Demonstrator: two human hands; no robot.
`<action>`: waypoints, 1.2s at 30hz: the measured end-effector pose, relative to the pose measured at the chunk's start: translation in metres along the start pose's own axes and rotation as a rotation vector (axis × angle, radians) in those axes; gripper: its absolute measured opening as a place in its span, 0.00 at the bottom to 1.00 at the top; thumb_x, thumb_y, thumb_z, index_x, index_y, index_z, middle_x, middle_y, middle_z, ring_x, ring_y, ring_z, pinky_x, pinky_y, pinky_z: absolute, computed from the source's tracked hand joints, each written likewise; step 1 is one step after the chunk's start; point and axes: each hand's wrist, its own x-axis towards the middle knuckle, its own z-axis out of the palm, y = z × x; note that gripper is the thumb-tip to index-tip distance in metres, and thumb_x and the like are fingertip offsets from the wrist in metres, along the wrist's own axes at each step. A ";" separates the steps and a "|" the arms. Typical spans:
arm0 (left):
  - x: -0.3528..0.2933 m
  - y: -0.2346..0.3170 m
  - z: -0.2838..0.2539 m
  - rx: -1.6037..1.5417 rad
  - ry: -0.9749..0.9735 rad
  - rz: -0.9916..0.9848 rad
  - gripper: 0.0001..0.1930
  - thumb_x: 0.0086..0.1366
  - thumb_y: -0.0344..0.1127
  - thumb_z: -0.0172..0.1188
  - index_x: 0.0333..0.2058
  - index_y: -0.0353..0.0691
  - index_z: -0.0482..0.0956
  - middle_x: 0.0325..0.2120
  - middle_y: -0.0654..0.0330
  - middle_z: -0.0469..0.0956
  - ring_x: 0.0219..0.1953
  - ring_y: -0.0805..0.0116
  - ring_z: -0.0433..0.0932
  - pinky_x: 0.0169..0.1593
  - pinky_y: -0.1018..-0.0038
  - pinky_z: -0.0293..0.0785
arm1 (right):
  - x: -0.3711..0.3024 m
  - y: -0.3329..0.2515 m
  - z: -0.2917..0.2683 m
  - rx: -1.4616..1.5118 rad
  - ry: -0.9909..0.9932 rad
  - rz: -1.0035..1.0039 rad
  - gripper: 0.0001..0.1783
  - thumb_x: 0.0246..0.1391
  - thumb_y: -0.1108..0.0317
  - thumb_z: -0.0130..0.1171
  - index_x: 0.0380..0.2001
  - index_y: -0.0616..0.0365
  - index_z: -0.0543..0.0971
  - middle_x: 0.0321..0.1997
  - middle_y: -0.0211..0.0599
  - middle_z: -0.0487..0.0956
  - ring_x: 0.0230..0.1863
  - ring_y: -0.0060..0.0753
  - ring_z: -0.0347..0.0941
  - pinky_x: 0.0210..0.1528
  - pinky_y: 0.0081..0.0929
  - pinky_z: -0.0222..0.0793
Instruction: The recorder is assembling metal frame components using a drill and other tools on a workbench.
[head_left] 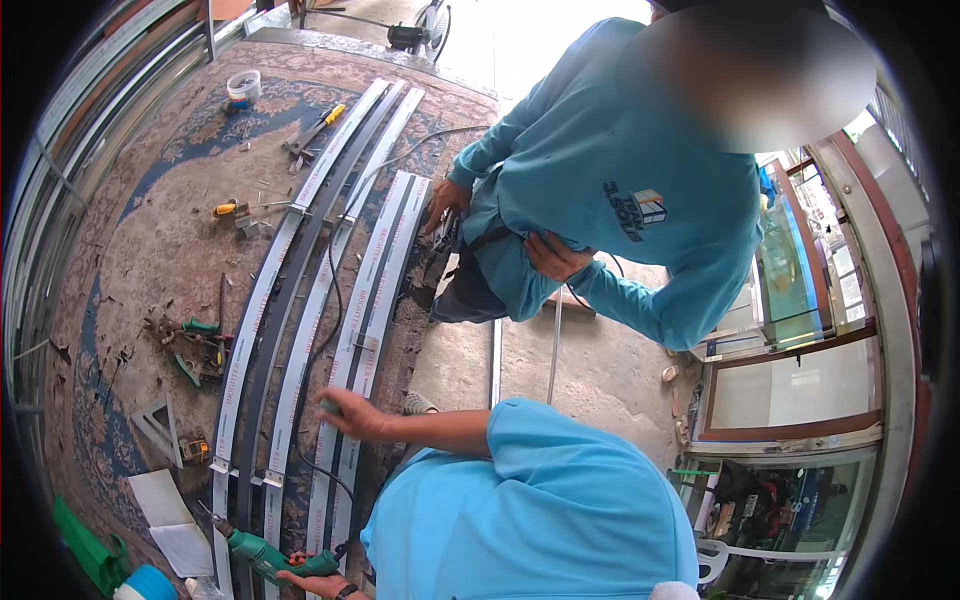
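My left hand [312,584] is low at the bottom edge of the view, palm under the handle of a green corded power drill [265,553], fingers clamped on its grip just behind the red trigger; a black band [347,590] circles that wrist. My right forearm reaches leftward, nearly level, putting my right hand [355,413] over the middle of the profile bars, fingers bent toward thumb; I cannot tell whether they meet or pinch something small. The drill lies across the near ends of the white profile bars [240,380], though I cannot tell if it touches them. Its long axis slants across theirs, the bit [207,513] pointing left and away from me, toward the white sheets [160,498]. The bars run lengthwise away from me, side by side with a dark bar [283,305] among them, far ends leaning right. A black cord [310,360] trails over them.
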 end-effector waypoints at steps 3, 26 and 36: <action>-0.006 -0.001 -0.016 -0.020 0.013 0.016 0.30 0.73 0.68 0.50 0.36 0.42 0.74 0.31 0.66 0.73 0.33 0.73 0.73 0.40 0.74 0.71 | 0.007 0.008 0.012 0.085 -0.167 -0.064 0.16 0.64 0.66 0.64 0.51 0.57 0.74 0.41 0.42 0.79 0.40 0.37 0.78 0.43 0.34 0.75; 0.013 -0.016 -0.028 -0.156 -0.040 -0.052 0.32 0.70 0.70 0.53 0.42 0.41 0.73 0.35 0.61 0.75 0.36 0.65 0.76 0.43 0.65 0.77 | -0.003 -0.003 -0.045 -0.371 -0.172 0.127 0.23 0.50 0.74 0.70 0.50 0.56 0.78 0.43 0.40 0.80 0.48 0.47 0.76 0.51 0.40 0.73; 0.017 -0.017 -0.034 -0.162 -0.043 -0.091 0.31 0.70 0.70 0.54 0.43 0.42 0.73 0.36 0.61 0.76 0.37 0.65 0.77 0.44 0.65 0.78 | -0.003 0.006 -0.049 -0.591 -0.152 -0.199 0.12 0.49 0.69 0.70 0.38 0.50 0.82 0.45 0.29 0.82 0.52 0.40 0.75 0.56 0.41 0.64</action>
